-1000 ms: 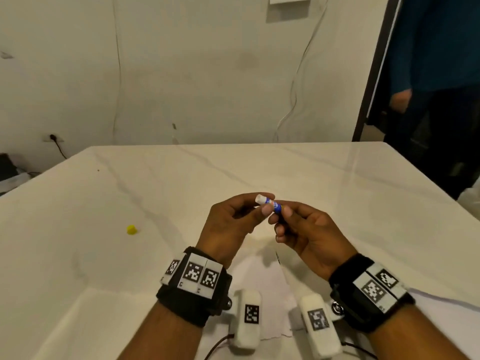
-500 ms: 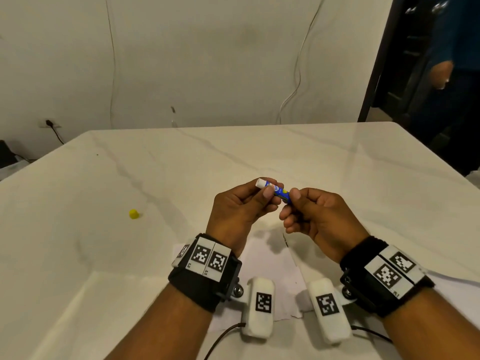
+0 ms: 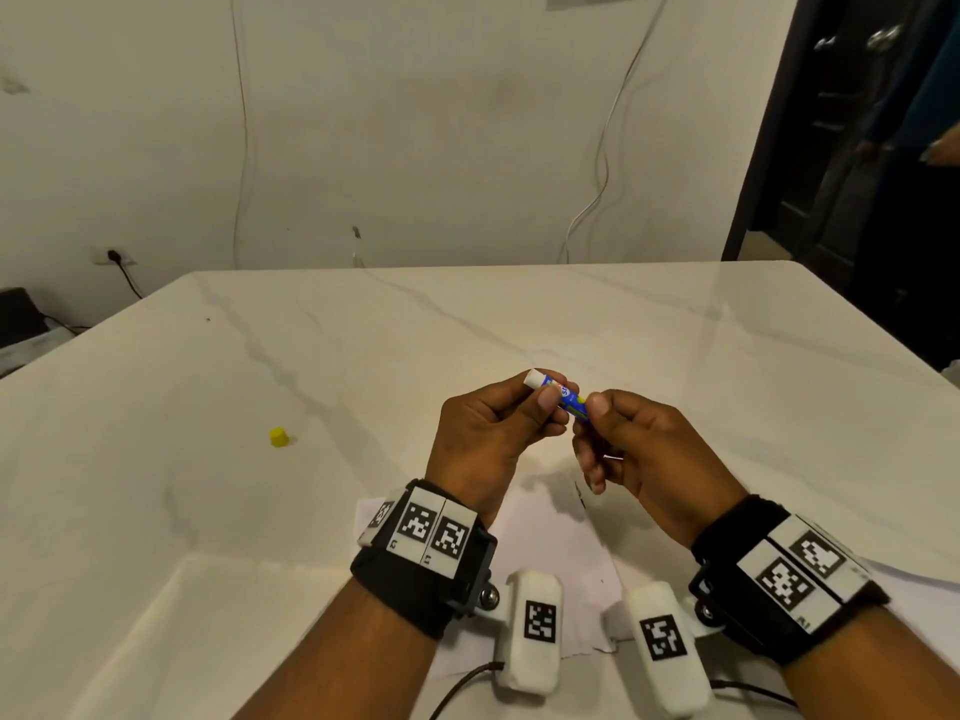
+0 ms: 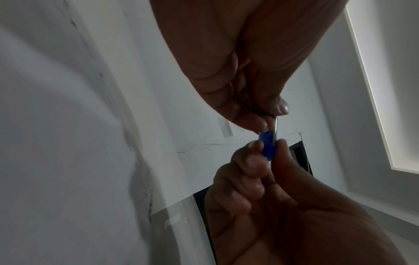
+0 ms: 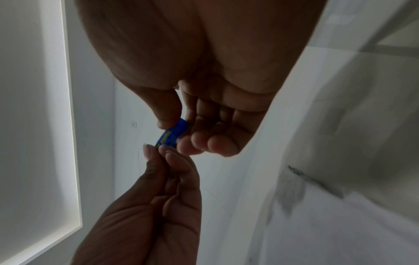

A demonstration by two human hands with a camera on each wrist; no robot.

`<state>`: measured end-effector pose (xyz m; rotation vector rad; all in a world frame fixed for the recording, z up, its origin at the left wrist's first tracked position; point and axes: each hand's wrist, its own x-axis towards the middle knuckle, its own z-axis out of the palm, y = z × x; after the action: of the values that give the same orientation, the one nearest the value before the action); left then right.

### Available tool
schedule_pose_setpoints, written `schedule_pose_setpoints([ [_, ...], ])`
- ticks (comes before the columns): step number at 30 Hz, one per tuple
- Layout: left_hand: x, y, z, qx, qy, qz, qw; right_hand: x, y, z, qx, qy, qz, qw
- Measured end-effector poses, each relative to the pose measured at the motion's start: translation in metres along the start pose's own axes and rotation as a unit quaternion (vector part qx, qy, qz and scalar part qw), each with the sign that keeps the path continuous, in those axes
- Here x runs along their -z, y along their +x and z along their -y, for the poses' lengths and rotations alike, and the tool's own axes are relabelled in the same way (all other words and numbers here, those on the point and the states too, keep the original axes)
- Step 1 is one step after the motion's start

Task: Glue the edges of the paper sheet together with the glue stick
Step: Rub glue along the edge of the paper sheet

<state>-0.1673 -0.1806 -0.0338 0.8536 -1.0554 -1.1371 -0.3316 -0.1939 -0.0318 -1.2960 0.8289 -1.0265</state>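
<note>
A small blue glue stick [image 3: 563, 398] with a white tip is held in the air above the table, between both hands. My left hand [image 3: 511, 407] pinches its upper part near the white tip with thumb and fingers. My right hand [image 3: 597, 415] pinches its lower end. The left wrist view shows the blue glue stick [image 4: 268, 146] pinched at both ends, and so does the right wrist view, with the glue stick [image 5: 173, 133] in the middle. The white paper sheet [image 3: 561, 548] lies flat on the table under my wrists, partly hidden by them.
A small yellow cap [image 3: 279, 437] lies on the white marble table [image 3: 519, 324] to the left. A person in dark clothes [image 3: 930, 148] stands in the doorway at the far right. A wall with cables runs behind the table.
Both hands keep their hold on the glue stick. My right fingers have slid a little lower on it, so more of the blue barrel shows. The head view has shifted.
</note>
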Motion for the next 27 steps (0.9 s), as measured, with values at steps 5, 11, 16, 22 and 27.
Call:
schedule_pose_setpoints([
  [5,-0.0019,-0.0013,0.0014,-0.003,0.008,0.006,1.000,-0.0030,-0.0021,0.0011,-0.083,0.053,0.023,0.995],
  [11,0.0023,0.0001,-0.0003,-0.009,0.003,-0.032,0.999,-0.0027,0.0007,-0.0014,-0.005,-0.012,-0.011,1.000],
  [16,-0.0001,-0.0010,0.0003,0.021,-0.026,-0.017,0.999,-0.0003,0.0017,-0.0052,0.029,-0.052,-0.016,0.998],
  [22,-0.0013,-0.0010,0.0005,0.041,-0.058,-0.005,0.997,-0.0041,-0.0011,-0.0020,0.011,-0.044,-0.003,0.999],
  [27,-0.0045,-0.0022,0.0005,0.025,-0.040,-0.003,0.999,-0.0033,-0.0037,0.0034,-0.057,0.037,0.015,0.998],
])
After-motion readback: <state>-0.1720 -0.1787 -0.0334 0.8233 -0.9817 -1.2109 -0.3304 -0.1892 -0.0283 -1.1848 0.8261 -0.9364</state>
